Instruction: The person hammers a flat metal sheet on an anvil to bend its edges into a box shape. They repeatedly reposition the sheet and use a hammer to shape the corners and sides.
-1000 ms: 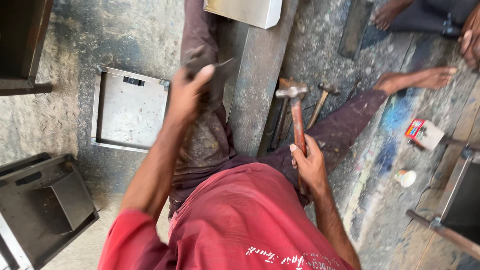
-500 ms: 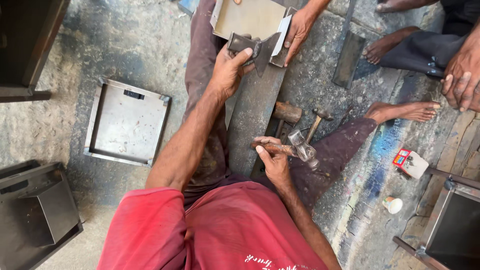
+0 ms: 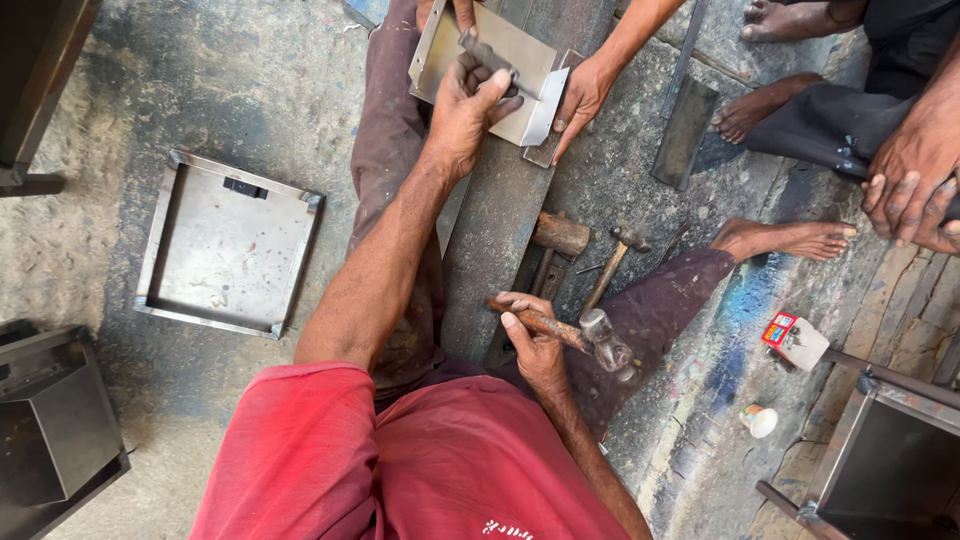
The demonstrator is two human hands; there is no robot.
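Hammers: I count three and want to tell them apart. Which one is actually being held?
The hammer in the right hand, gripped by its wooden handle over the lap. The other two hammers lie untouched on the ground beside the steel beam.

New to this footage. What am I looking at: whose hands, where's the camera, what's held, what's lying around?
There is no machine here: a person sits on a concrete floor, and the one camera is on their head, looking down past a red shirt. Their left hand presses a small tool onto a folded metal sheet resting on a steel beam. Their right hand has a grip on a hammer held low over the lap. A co-worker's hand steadies the sheet's edge; another person's hand is at the right. On the floor lie a metal tray, a mallet, a second hammer and a small red box.
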